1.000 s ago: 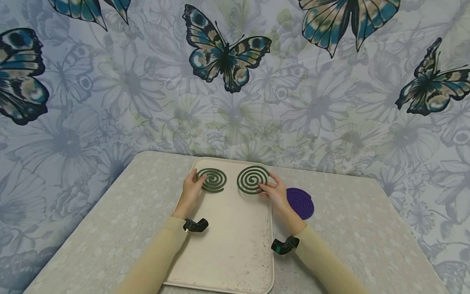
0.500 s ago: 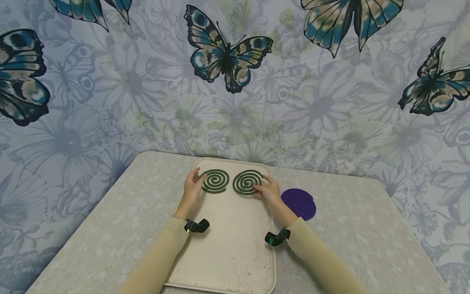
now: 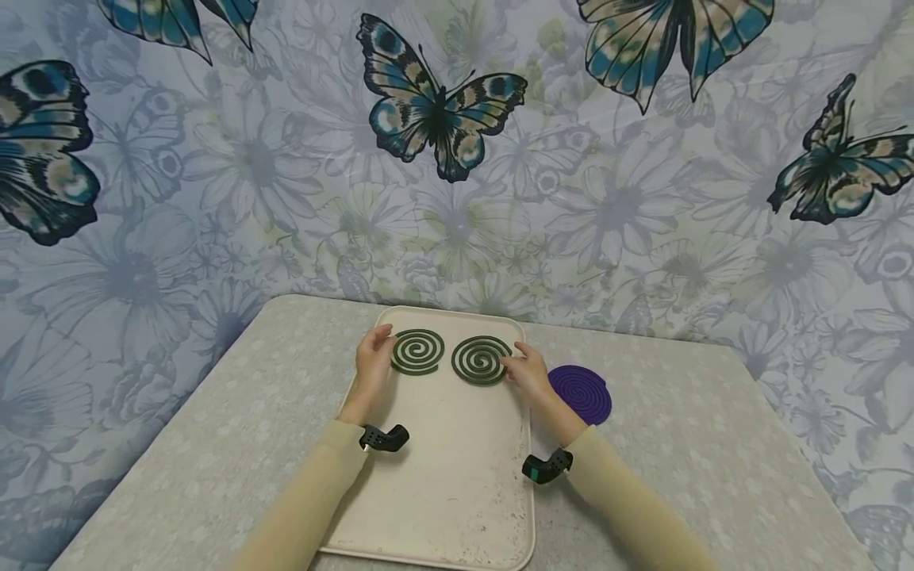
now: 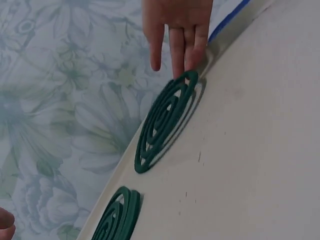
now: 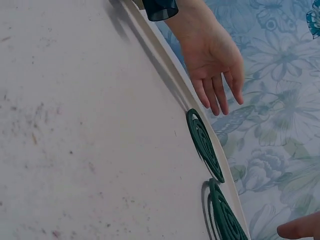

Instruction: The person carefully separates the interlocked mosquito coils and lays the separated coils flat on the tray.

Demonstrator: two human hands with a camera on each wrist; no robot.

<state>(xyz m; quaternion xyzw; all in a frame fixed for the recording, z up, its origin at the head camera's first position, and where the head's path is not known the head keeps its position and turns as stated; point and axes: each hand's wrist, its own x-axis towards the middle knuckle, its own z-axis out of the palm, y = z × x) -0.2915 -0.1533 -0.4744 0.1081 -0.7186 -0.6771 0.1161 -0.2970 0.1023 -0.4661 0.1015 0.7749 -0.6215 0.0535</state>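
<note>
No readable text, label, brand, number or sign appears on anything in these views

Two dark green spiral coils (image 3: 417, 352), purple coil (image 3: 580, 392), cream tray (image 3: 443, 484), butterfly-print floral backdrop (image 3: 443, 103)

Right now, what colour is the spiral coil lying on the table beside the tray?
Purple. The coil lies flat on the table, right of the tray; the head view shows it best.
</note>
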